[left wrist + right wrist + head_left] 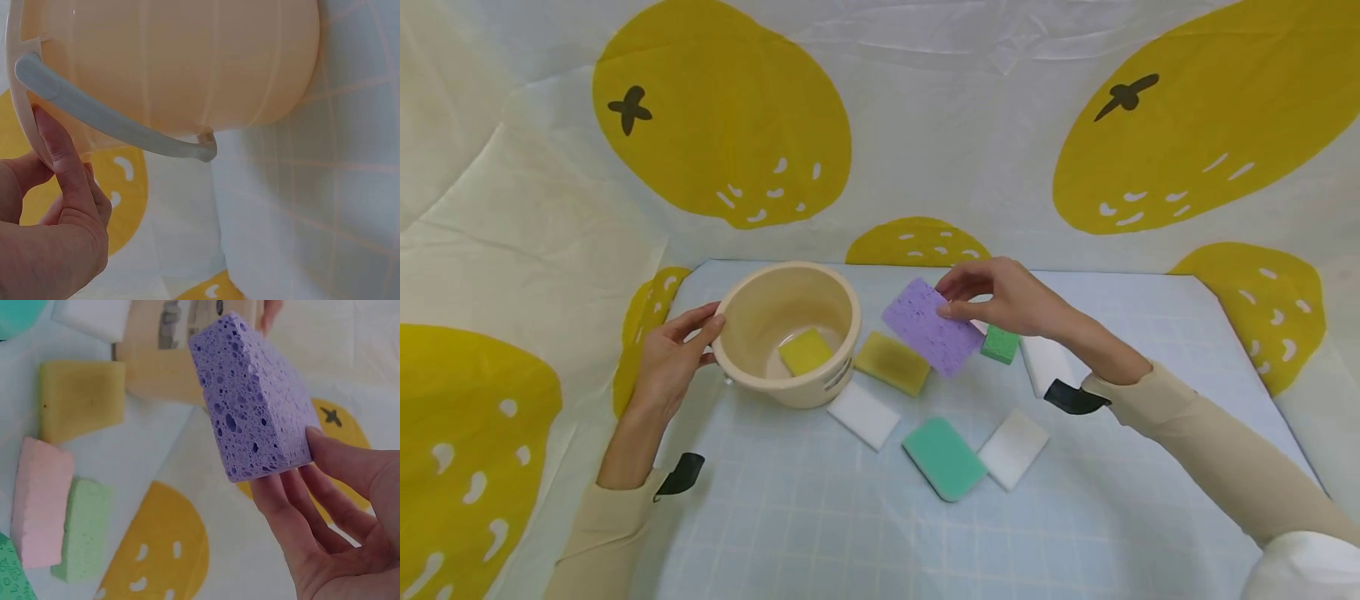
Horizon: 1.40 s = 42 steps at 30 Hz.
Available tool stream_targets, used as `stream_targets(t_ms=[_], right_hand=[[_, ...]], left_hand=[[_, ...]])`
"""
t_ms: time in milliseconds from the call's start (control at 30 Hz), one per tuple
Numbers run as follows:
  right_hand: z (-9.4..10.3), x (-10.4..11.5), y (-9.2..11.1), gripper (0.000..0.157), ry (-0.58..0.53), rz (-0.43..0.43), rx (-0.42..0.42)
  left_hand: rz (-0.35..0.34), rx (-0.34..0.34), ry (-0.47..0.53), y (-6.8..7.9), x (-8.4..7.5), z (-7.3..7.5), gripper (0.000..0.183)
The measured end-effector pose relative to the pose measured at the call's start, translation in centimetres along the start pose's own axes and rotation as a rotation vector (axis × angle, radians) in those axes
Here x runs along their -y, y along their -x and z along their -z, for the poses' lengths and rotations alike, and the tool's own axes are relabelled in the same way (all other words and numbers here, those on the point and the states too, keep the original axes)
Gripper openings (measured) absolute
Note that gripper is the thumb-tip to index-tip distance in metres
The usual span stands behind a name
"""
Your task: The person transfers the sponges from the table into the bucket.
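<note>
My left hand (672, 360) pinches the rim of a cream bucket (801, 397) at its left side, and the bucket leans with its mouth toward me. Inside it, a yellow sponge (806, 352) lies on the bottom. The bucket's grey handle (119, 128) hangs down beside my left fingers. To the right of the bucket, my right hand (1003, 298) grips a thick purple sponge (928, 329) by one edge, thumb on one face and fingers on the other. This porous sponge is held above the table, apart from the bucket.
Near the bucket lie a dull yellow sponge (892, 364) and a white one (864, 415). Closer to me are a teal sponge (943, 459) and another white block (1014, 449). Under my right arm are a green sponge (1000, 344), a white block (1043, 365) and a pink sponge (42, 503).
</note>
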State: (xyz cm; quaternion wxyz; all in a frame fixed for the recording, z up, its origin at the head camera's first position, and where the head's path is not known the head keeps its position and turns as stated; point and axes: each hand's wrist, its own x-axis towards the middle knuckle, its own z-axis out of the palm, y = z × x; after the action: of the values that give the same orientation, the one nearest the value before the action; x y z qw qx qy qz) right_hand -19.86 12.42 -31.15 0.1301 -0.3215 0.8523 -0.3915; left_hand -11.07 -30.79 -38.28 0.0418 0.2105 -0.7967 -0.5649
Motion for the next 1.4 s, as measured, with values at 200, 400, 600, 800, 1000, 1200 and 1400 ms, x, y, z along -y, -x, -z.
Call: stream_targets(t_ms=[200,400,600,800,1000,1200,1400], right_hand=[[0.4,1.3,-1.2,0.032,0.013,0.018,-0.008],[0.3,2.3,-2.4,0.029,-0.019,0.065,-0.030],[0.0,3.2,-3.7,0.029,-0.067,0.080,-0.032],[-0.7,3.8,-5.4,0.027,-0.118,0.105,-0.015],[-1.2,4.5,-6.6,0.028,-0.122,0.115,-0.012],[-2.1,5.0,-8.1,0.028,-0.102,0.108,-0.008],[-3.5,5.4,-10.0,0.027,-0.107,0.131,0.014]], left_hand=[[-0.053,0.023,0.091,0.1,0.1,0.1,0.060],[-0.047,0.032,0.060,0.0,0.2,0.1,0.061],[-0.028,0.026,0.061,0.2,0.2,0.0,0.061],[-0.026,0.025,0.072,0.3,0.3,0.1,0.062],[-0.006,0.015,0.029,0.1,0.0,-0.2,0.061],[-0.008,0.024,0.014,0.1,-0.2,-0.3,0.062],[-0.011,0.026,0.035,0.2,-0.1,0.0,0.062]])
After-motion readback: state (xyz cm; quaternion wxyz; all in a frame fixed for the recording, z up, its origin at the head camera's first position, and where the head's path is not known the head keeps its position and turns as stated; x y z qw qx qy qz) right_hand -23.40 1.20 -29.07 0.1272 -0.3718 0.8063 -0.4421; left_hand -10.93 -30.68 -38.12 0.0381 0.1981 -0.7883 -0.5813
